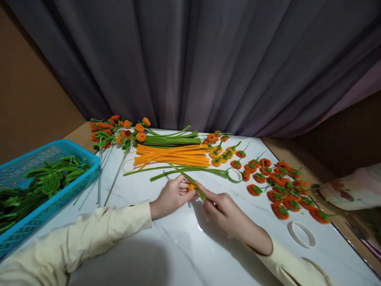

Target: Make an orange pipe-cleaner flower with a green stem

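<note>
Near the middle of the white table, my left hand [170, 198] has its fingers closed around a small orange piece [192, 186]. A green fuzzy stem [181, 172] runs diagonally past that piece, through the fingers of both hands. My right hand [223, 210] pinches the stem close to its lower end, just right of the orange piece. Behind my hands lie several loose green stems [205, 169], a bundle of orange stems [172, 156] and a bundle of green stems [169, 140]. Fingertip contact is partly hidden.
A blue basket [89, 171] of green leaf pieces stands at the left. Orange flowers [139, 128] on stems lie at the back left. Many small orange pumpkins [279, 210] cover the right side, near a tape roll [235, 175] and a white ring [301, 234].
</note>
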`<state>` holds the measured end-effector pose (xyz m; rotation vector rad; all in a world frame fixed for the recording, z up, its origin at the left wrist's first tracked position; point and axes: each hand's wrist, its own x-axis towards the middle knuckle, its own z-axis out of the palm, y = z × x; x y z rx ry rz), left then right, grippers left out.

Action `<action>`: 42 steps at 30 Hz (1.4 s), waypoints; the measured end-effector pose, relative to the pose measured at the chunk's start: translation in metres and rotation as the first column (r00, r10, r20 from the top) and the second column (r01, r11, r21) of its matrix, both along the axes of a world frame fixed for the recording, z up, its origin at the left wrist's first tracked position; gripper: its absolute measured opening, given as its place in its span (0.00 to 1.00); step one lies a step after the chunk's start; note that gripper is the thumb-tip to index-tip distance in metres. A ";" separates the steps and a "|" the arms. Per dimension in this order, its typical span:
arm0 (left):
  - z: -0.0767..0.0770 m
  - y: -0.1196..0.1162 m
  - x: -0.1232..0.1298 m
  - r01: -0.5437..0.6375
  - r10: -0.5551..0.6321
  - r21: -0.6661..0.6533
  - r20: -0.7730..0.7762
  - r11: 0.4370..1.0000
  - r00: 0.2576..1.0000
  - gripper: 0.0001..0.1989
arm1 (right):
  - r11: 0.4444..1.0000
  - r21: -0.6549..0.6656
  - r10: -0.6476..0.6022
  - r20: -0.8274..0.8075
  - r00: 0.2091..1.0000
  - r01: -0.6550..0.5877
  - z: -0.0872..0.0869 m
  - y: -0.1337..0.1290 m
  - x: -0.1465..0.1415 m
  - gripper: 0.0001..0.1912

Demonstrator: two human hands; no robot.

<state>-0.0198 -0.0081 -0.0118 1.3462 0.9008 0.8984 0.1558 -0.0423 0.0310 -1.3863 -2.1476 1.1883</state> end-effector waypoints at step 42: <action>0.005 0.016 -0.005 0.345 -0.153 -0.384 0.450 0.856 0.880 0.23 | 0.844 0.453 0.178 0.270 0.946 -0.288 -0.002 0.005 0.017 0.41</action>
